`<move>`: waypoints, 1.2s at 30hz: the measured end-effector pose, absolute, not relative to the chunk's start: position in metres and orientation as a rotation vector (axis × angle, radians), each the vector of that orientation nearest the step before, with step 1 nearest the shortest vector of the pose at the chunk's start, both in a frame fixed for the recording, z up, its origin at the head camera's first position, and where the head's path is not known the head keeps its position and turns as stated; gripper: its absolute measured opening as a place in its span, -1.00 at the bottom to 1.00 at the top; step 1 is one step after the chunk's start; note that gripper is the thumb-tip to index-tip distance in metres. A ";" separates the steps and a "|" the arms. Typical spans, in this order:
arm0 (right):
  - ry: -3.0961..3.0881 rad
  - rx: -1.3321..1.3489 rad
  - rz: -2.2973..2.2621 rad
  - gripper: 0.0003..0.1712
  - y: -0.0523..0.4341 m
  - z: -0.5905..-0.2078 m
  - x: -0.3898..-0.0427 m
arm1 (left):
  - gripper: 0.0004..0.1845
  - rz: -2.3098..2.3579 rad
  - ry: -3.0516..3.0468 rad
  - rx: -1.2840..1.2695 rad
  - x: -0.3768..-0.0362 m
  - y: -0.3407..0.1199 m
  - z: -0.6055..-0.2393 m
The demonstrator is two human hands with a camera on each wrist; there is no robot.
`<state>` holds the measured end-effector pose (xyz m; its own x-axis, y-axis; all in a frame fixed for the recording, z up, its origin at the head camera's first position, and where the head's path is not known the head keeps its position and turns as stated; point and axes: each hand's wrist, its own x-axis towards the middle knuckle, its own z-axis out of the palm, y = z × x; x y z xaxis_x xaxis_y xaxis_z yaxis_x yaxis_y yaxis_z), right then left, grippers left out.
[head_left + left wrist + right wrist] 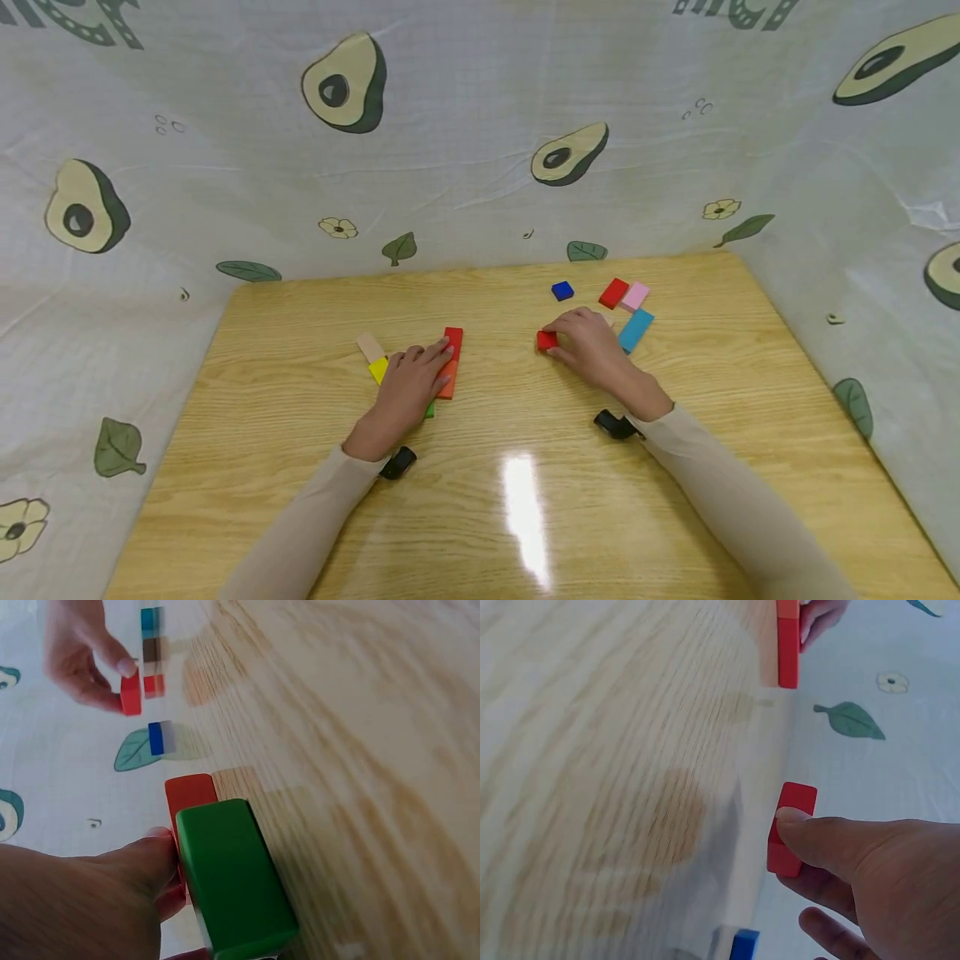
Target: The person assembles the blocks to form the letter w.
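My right hand (592, 346) pinches a small red block (784, 861) between thumb and fingers, close over the table. On the left side, my left hand (408, 383) rests over a group of blocks. Its fingertips touch a red block (453, 335), and the thumb lies along an orange block (448, 385) set end to end with it. A green block (238, 877) stands beside the orange one, mostly covered by the hand in the head view. Past the knuckles show a yellow block (378, 368) and a beige block (370, 346), touching at their ends.
Beyond the right hand lie a dark blue block (562, 291), another red block (614, 293), a pink block (635, 297) and a light blue block (636, 331). A pale block (606, 319) peeks out behind the hand. Patterned cloth (465, 167) borders the wooden table (480, 500) at back and sides.
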<state>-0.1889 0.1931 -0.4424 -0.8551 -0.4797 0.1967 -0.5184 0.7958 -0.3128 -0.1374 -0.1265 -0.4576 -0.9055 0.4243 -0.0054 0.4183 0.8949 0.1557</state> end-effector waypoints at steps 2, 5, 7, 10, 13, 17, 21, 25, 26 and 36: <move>-2.875 0.815 0.560 -0.65 0.187 -0.443 -0.192 | -0.48 0.241 3.017 0.671 -0.137 -0.127 -0.458; -2.872 0.836 0.559 -0.64 0.178 -0.443 -0.197 | -0.48 0.242 3.015 0.671 -0.137 -0.127 -0.458; -2.873 0.842 0.558 -0.64 0.172 -0.443 -0.201 | -0.49 0.247 3.016 0.673 -0.137 -0.126 -0.458; -2.875 0.862 0.561 -0.64 0.163 -0.444 -0.206 | -0.49 0.245 3.017 0.673 -0.138 -0.126 -0.457; -2.871 0.887 0.554 -0.64 0.155 -0.446 -0.212 | -0.49 0.239 3.021 0.669 -0.137 -0.126 -0.457; -2.875 0.897 0.538 -0.64 0.144 -0.448 -0.219 | -0.48 0.244 3.027 0.661 -0.137 -0.125 -0.456; -2.876 0.909 0.529 -0.65 0.133 -0.448 -0.224 | -0.48 0.252 3.024 0.658 -0.136 -0.126 -0.456; -2.889 0.911 0.534 -0.65 0.125 -0.449 -0.229 | -0.48 0.243 3.018 0.649 -0.136 -0.125 -0.457; -2.897 0.905 0.540 -0.65 0.123 -0.450 -0.230 | -0.48 0.242 3.016 0.647 -0.136 -0.125 -0.457; -2.939 0.892 0.506 -0.62 0.107 -0.453 -0.238 | -0.48 0.211 3.017 0.636 -0.137 -0.124 -0.457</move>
<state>-0.2380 0.1074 -0.4531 -0.8355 -0.5361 0.1202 -0.5455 0.7831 -0.2986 -0.1372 -0.1241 -0.4575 -0.9141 0.4049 -0.0221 0.3979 0.9061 0.1438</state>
